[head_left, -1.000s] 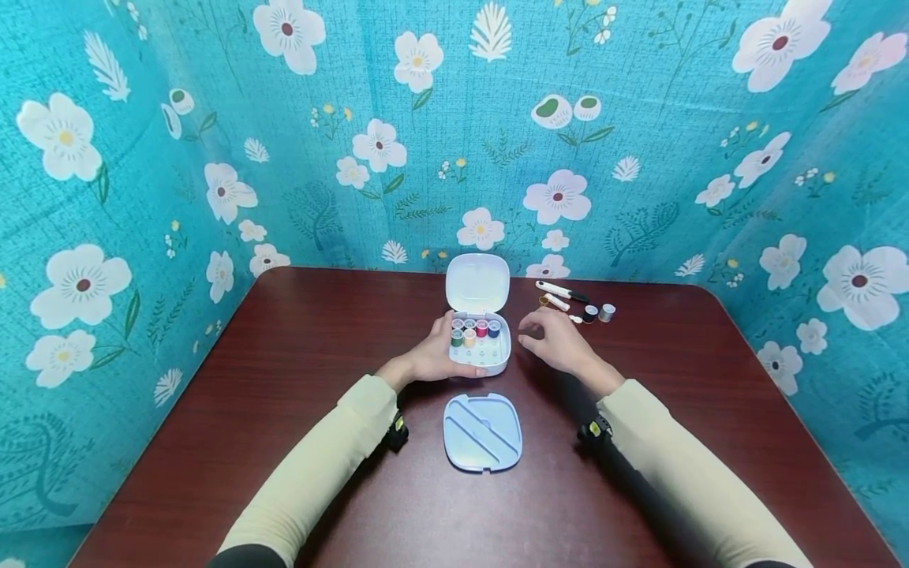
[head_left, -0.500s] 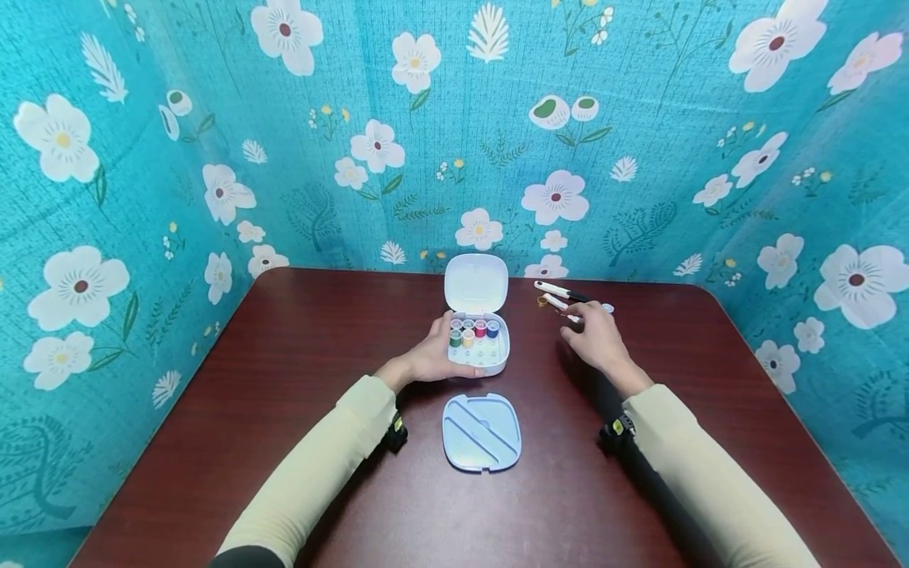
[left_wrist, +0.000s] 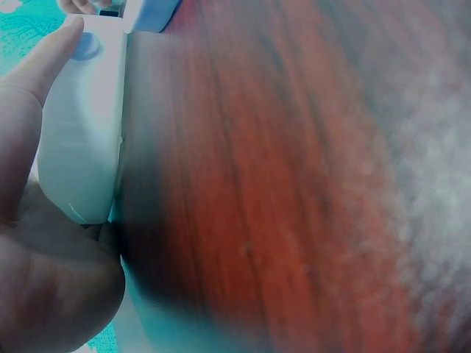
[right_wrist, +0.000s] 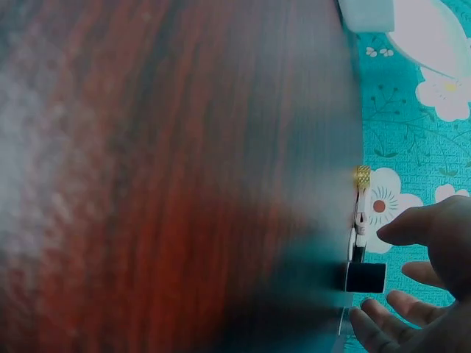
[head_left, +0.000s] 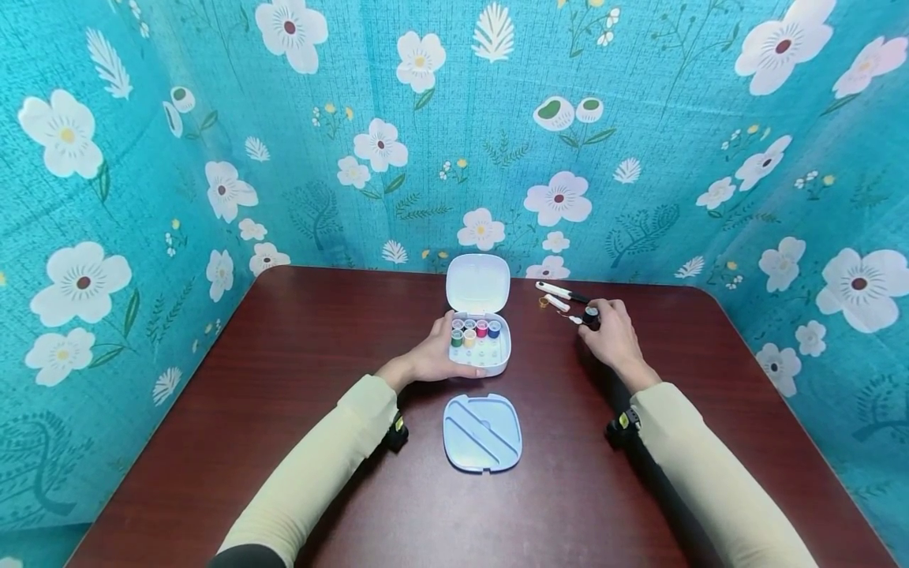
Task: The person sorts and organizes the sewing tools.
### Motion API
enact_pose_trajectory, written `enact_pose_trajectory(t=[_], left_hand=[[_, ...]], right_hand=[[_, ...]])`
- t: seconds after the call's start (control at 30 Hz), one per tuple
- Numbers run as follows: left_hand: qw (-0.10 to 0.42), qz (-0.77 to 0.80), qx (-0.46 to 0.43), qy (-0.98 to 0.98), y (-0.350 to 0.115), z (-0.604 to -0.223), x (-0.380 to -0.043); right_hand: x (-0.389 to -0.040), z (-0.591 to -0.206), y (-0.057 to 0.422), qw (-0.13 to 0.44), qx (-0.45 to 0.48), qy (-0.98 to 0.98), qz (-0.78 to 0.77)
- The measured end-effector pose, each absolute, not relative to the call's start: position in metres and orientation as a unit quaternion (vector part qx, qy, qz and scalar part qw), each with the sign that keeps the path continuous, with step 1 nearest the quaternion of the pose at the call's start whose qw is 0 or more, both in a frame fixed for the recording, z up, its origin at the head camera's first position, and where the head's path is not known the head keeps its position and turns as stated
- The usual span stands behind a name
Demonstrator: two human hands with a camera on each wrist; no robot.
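Note:
A white sewing box [head_left: 502,359] stands with its lid [head_left: 478,282] raised. Inside it, several thread spools [head_left: 469,338] fill the back rows of pegs. My left hand [head_left: 429,355] grips the box from its left side, the thumb along the front wall [left_wrist: 85,132]. Farther right, my right hand [head_left: 614,335] reaches to a black thread spool [head_left: 590,315] on the table. Thumb and fingers are spread around this spool [right_wrist: 366,277], with gaps showing in the right wrist view. A grey spool seen earlier is hidden behind the right hand.
A light blue tray insert [head_left: 483,434] with diagonal ridges lies in front of the box. Behind the black spool are a black-and-white stick-like tool [head_left: 561,291], a small white tool [head_left: 557,302], a gold ring-shaped piece [head_left: 544,301] and a small white piece [head_left: 575,319]. A floral curtain [head_left: 398,197] borders the table.
My right hand has moved right, from beside the box past the small tools to the black spool. The left hand stays on the box, and the spools inside look the same.

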State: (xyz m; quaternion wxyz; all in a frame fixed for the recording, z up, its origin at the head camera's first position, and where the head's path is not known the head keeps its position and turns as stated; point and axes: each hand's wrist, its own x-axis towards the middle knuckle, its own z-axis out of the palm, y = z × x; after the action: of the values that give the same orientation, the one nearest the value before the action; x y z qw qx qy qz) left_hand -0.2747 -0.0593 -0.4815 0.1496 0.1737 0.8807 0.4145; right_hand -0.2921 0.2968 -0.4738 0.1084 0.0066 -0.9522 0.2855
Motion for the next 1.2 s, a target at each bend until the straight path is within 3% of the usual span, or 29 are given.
enact_pose_trajectory(t=[1.2], left_hand=[[0.156, 0.403, 0.18, 0.884, -0.06, -0.48, -0.278]], right_hand=[[-0.309, -0.48, 0.302, 0.093, 0.02, -0.946, 0.31]])
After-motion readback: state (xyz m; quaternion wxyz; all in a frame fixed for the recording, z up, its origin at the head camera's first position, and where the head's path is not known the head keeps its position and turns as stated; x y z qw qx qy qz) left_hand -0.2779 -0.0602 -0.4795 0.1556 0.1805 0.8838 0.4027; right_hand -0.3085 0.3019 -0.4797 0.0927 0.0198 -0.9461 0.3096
